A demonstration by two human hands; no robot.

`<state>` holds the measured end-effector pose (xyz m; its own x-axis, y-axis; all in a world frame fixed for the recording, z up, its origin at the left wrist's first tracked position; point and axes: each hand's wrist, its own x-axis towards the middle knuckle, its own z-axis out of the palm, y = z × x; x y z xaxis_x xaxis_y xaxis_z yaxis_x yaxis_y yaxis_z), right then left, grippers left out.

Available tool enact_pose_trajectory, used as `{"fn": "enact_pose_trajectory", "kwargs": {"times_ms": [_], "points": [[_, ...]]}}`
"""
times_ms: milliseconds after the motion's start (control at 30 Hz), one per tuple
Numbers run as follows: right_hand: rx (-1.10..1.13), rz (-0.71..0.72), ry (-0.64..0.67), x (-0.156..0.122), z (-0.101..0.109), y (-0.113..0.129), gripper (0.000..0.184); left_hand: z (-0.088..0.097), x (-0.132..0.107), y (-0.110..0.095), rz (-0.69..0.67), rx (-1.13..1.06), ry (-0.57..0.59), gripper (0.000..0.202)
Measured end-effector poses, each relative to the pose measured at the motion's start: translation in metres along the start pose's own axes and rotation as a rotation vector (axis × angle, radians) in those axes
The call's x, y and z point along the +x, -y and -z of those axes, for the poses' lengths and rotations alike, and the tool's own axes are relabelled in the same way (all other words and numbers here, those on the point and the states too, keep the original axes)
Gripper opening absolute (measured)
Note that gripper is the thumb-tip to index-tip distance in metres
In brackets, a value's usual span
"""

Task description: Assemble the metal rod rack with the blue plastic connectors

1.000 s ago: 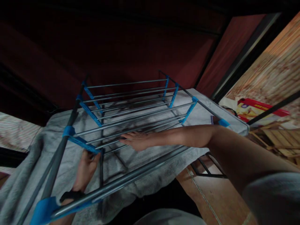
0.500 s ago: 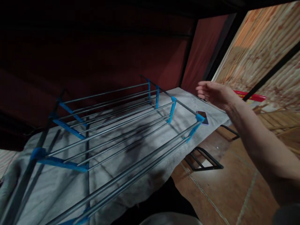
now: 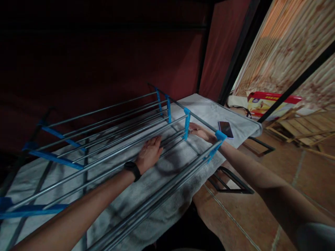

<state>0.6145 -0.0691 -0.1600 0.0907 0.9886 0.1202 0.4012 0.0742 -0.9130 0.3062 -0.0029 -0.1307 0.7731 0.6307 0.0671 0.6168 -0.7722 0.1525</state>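
Observation:
A metal rack (image 3: 115, 152) of grey tubes and blue plastic brackets lies across a light grey cloth. Over its middle rods is my left hand (image 3: 149, 155), back up, fingers stretched out and close together near the rods; a dark band circles that wrist. Whether these fingers press on a rod I cannot tell. My right hand (image 3: 201, 133) reaches in under the rack's right side tube, its fingertips beside a blue bracket (image 3: 187, 123). Thumb and fingers look apart there, and contact with the bracket is unclear. Another blue bracket (image 3: 220, 136) sits just above the right wrist.
A phone (image 3: 225, 129) lies on the cloth (image 3: 206, 104) right of the rack. Dark metal frames (image 3: 232, 184) jut out over the tiled floor. A red and yellow box (image 3: 272, 103) and slatted wood (image 3: 309, 125) are at the right; a dark red wall (image 3: 170, 62) stands behind.
My left hand has come into view over the rack's middle rods. My right hand has moved left and down, from above the phone to the blue bracket. The view has shifted slightly.

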Motion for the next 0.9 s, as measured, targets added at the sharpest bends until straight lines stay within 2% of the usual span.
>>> {"fn": "enact_pose_trajectory", "kwargs": {"times_ms": [100, 200, 433, 767, 900], "points": [[0.065, 0.049, 0.111, 0.010, -0.002, 0.000, 0.017, -0.009, 0.019, 0.007, 0.073, 0.015, 0.103, 0.046], [-0.008, 0.045, 0.075, 0.020, -0.003, -0.013, 0.013, -0.015, 0.025, 0.010, 0.118, 0.024, 0.168, 0.037], [-0.284, 0.076, -0.007, 0.031, -0.002, -0.044, 0.013, -0.015, 0.021, 0.010, 0.110, 0.025, 0.156, 0.036], [-0.329, 0.091, 0.001, 0.029, -0.002, -0.041, 0.012, 0.005, 0.024, 0.006, 0.145, 0.058, 0.089, 0.040], [-0.278, 0.079, -0.009, 0.032, -0.004, -0.038, 0.022, 0.006, 0.023, 0.004, 0.114, 0.085, 0.092, 0.039]]}}
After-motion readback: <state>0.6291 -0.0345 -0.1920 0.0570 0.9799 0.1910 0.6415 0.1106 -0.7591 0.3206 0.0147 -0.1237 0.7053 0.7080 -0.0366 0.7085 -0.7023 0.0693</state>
